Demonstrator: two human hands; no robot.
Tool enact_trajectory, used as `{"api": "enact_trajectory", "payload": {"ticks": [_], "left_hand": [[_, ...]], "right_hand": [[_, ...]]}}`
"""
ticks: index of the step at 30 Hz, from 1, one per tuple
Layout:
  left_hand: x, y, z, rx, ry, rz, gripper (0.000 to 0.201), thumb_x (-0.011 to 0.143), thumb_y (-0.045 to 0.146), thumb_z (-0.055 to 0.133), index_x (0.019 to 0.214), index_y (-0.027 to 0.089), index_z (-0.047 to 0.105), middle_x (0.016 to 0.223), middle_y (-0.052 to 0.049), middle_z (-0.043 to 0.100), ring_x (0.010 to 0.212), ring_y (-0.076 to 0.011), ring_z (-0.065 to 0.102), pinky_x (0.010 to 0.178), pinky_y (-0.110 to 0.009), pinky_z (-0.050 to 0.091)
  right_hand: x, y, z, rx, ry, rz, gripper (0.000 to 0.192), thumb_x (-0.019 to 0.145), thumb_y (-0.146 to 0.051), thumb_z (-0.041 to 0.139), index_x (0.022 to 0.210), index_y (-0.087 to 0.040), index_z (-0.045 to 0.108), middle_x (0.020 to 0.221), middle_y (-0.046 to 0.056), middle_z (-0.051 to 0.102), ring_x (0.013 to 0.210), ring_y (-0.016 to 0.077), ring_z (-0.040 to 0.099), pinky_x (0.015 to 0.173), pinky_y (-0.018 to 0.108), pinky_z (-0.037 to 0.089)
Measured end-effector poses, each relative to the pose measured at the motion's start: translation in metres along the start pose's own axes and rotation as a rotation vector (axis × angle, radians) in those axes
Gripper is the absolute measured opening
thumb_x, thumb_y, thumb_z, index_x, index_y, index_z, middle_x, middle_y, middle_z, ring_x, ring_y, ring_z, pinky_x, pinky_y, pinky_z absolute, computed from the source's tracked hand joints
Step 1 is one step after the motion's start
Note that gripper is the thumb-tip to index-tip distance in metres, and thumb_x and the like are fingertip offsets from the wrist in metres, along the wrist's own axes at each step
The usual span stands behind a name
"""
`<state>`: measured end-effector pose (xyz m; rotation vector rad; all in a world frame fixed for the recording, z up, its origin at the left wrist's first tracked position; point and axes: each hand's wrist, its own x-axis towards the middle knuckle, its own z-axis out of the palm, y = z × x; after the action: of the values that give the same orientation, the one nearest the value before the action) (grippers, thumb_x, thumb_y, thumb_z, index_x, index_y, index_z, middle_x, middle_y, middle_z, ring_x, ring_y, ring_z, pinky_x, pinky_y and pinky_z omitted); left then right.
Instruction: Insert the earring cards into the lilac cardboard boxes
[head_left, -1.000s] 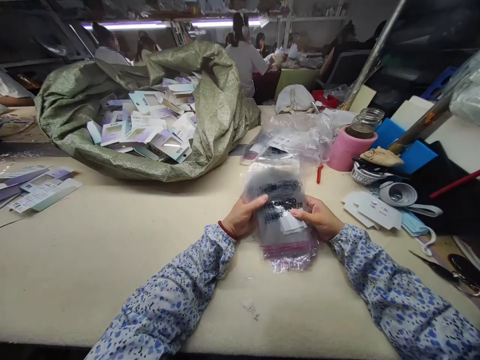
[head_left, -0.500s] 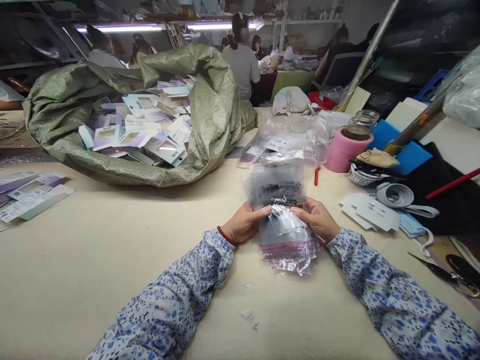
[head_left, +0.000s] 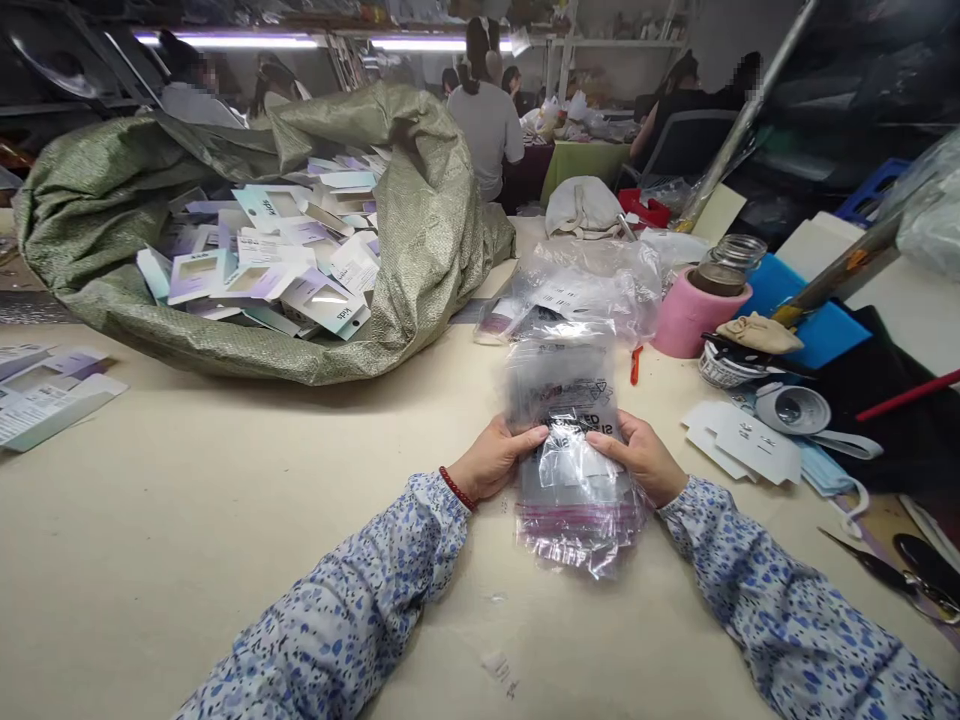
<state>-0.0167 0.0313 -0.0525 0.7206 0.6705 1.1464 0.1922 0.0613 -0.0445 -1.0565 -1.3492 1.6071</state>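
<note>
Between my two hands is a stack of clear plastic bags (head_left: pixel 574 490) with black print and pink seal strips at the near end. My left hand (head_left: pixel 499 455) grips the stack's left edge, thumb on top. From the right side my right hand (head_left: pixel 637 455) holds it the same way, its fingers hidden underneath. Just beyond the stack lies a crumpled clear plastic bag (head_left: pixel 592 285) with labelled pieces inside. A small red tool (head_left: pixel 636 365) rests near it on the table.
A large green woven sack (head_left: pixel 315 365) full of small cartons (head_left: pixel 262 255) stands at the back left. More flattened cartons (head_left: pixel 56 395) lie at the left edge. On the right are a pink tape roll (head_left: pixel 694 320), white cards (head_left: pixel 750 445) and scissors (head_left: pixel 892 570). Several people sit behind.
The stack of bags is slightly lower in view and squared up a little, with both hands still on it. The whole view has shifted slightly.
</note>
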Motion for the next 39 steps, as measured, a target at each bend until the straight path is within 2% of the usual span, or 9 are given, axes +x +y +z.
{"api": "enact_trajectory", "payload": {"ticks": [4,7,15,22,26,31,34,39], "left_hand": [[-0.001,0.001,0.001,0.015,-0.022,-0.015,0.057,0.077,0.025,0.084,0.131,0.018,0.064,0.119,-0.013,0.074,0.102,-0.0261,0.073,0.094,-0.038,0.055],[-0.002,0.000,0.000,0.029,-0.014,-0.026,0.059,0.078,0.027,0.083,0.133,0.018,0.062,0.119,-0.014,0.074,0.103,-0.0272,0.072,0.095,-0.040,0.055],[-0.001,-0.001,0.001,0.078,0.020,0.043,0.058,0.080,0.025,0.081,0.135,0.023,0.062,0.131,-0.010,0.069,0.126,-0.0265,0.062,0.116,-0.042,0.042],[-0.006,-0.004,-0.002,0.124,0.023,0.062,0.057,0.083,0.029,0.079,0.137,0.021,0.061,0.131,-0.011,0.069,0.127,-0.0280,0.061,0.116,-0.044,0.041],[-0.009,-0.005,-0.001,0.148,0.008,0.077,0.051,0.086,0.034,0.076,0.134,0.020,0.064,0.130,-0.011,0.070,0.121,-0.0277,0.064,0.111,-0.042,0.046],[-0.010,0.000,0.007,0.180,-0.004,0.071,0.049,0.085,0.037,0.076,0.129,0.018,0.066,0.129,-0.012,0.070,0.117,-0.0275,0.066,0.107,-0.040,0.049],[-0.011,0.005,0.008,0.319,0.032,0.123,0.043,0.084,0.038,0.076,0.121,0.016,0.071,0.124,-0.011,0.072,0.116,-0.0278,0.066,0.105,-0.039,0.049],[-0.013,0.009,0.001,0.574,0.123,0.190,0.034,0.085,0.046,0.074,0.099,0.015,0.077,0.106,-0.009,0.077,0.102,-0.0280,0.068,0.095,-0.037,0.053]], "right_hand": [[0.001,-0.001,-0.002,-0.030,-0.008,-0.004,0.046,0.070,-0.049,0.084,0.102,-0.020,0.072,0.107,0.008,0.077,0.101,0.0264,0.070,0.092,0.041,0.055],[0.001,0.001,-0.002,-0.035,-0.003,-0.004,0.046,0.071,-0.050,0.083,0.105,-0.021,0.072,0.109,0.009,0.077,0.103,0.0271,0.070,0.094,0.042,0.055],[-0.001,0.001,-0.001,-0.020,0.000,0.003,0.049,0.072,-0.050,0.083,0.108,-0.019,0.070,0.110,0.009,0.076,0.103,0.0270,0.070,0.093,0.042,0.055],[-0.003,-0.001,0.003,-0.079,0.014,-0.024,0.045,0.079,-0.060,0.074,0.104,-0.023,0.074,0.106,0.007,0.077,0.100,0.0283,0.070,0.093,0.042,0.056],[-0.003,0.001,0.003,-0.103,0.020,-0.030,0.040,0.074,-0.058,0.078,0.092,-0.023,0.075,0.094,0.007,0.078,0.088,0.0272,0.071,0.089,0.043,0.056],[-0.004,0.000,0.005,-0.125,0.123,-0.107,0.036,0.073,-0.057,0.080,0.084,-0.023,0.074,0.087,0.007,0.077,0.083,0.0257,0.070,0.086,0.041,0.057],[-0.005,0.002,0.006,-0.140,0.138,-0.131,0.035,0.074,-0.057,0.079,0.085,-0.023,0.075,0.090,0.007,0.077,0.088,0.0270,0.070,0.088,0.042,0.057],[-0.004,0.008,0.007,-0.121,0.137,-0.177,0.029,0.075,-0.053,0.081,0.084,-0.026,0.074,0.090,0.005,0.076,0.089,0.0248,0.069,0.093,0.042,0.056]]}}
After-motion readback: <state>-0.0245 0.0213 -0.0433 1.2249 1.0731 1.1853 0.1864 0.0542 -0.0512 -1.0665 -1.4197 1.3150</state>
